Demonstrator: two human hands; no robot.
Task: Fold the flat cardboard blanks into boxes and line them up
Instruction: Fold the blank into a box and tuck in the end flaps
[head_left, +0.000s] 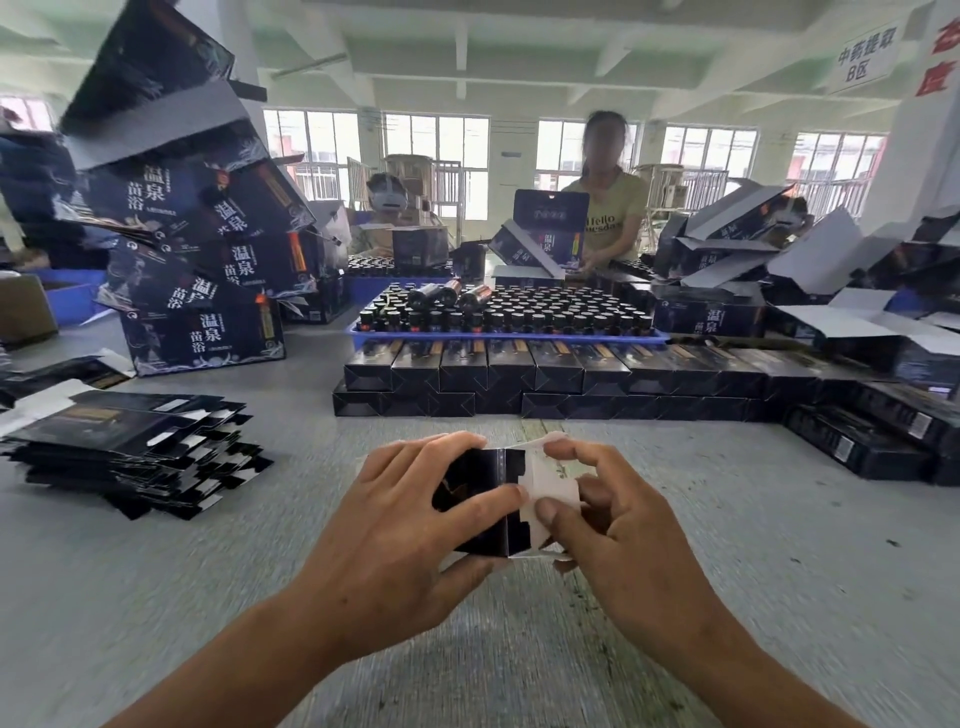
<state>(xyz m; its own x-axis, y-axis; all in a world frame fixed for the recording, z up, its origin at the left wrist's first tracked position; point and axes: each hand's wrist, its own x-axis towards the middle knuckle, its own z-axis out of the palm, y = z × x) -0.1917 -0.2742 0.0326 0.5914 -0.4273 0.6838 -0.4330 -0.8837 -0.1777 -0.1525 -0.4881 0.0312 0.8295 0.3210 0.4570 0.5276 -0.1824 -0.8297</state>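
folding was under way at the near edge of the grey table (727, 519), where the left hand (410, 525) gripped the dark body of a half-formed box (488, 499), fingers curled over its top and thumb along its front. the right hand (618, 535) pinched the white end flaps (550, 488), thumb and forefinger pressing them inward. the risk looked plain: if the left grip squeezed too hard, the thin walls could buckle; if the right thumb pushed before the tab lined up, the flap might crease or tear instead of tucking in. a loose hold could also let the box spring back flat. the stack of flat blanks (130, 447) waited well to the left, and the row of finished boxes (519, 374) stood across the table, so a crooked one would likely spoil that line.
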